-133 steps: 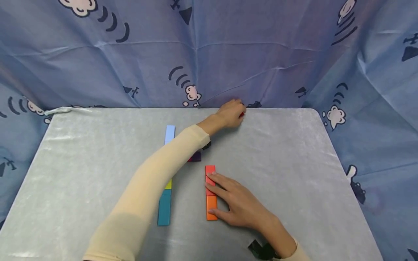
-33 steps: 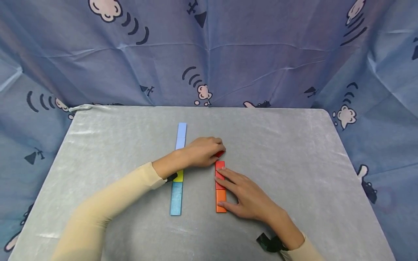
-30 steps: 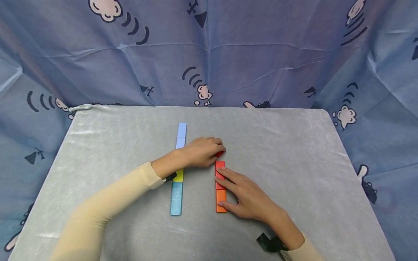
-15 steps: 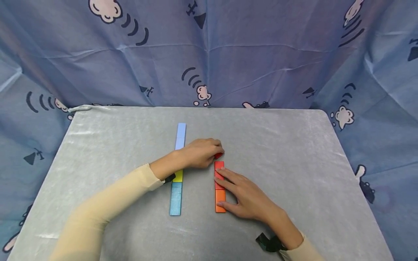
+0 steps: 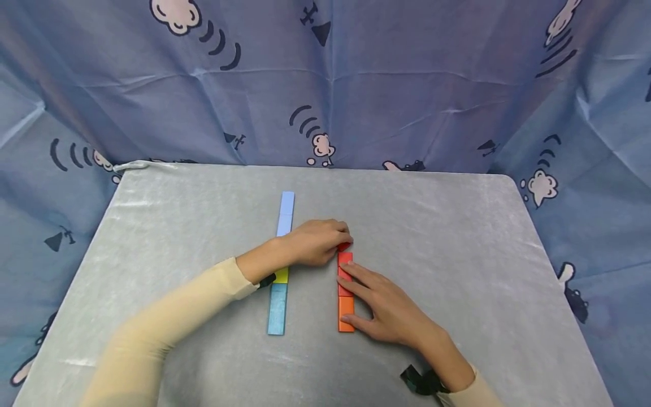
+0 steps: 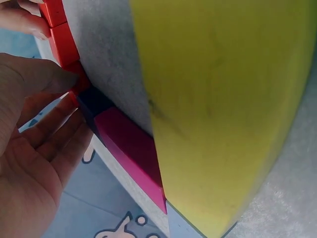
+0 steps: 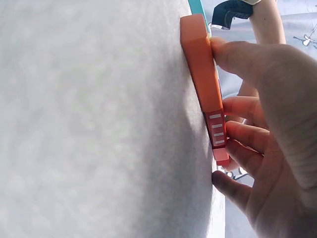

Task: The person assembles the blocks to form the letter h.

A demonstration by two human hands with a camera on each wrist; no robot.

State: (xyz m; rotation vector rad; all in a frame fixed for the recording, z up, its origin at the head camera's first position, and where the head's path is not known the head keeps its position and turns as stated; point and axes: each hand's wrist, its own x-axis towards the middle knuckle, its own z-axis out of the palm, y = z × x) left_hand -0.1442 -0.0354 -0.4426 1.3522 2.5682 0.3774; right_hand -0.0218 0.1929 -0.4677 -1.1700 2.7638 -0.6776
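My left hand (image 5: pixel 316 242) pinches a small red block (image 5: pixel 344 246) between thumb and fingers, just beyond the far end of a red and orange row. In the left wrist view this block lies against a dark navy block (image 6: pixel 94 105), with a magenta block (image 6: pixel 131 146) following it. My right hand (image 5: pixel 389 305) lies along the row's right side. Its fingertips touch the red blocks (image 5: pixel 344 273), and its thumb touches the orange block (image 5: pixel 346 314) at the near end. In the head view, the left hand and forearm hide the navy and magenta blocks.
Left of the row runs a straight line of light blue (image 5: pixel 286 213), yellow (image 5: pixel 281 275) and teal (image 5: pixel 277 310) blocks, partly under my left wrist. A grey cloth covers the table (image 5: pixel 432 226). A blue printed curtain (image 5: pixel 386 85) hangs behind and at the sides.
From the table's far edge, my left hand has come nearer with the red block to the end of the row. In the last second it moves only slightly. The right hand keeps its place.
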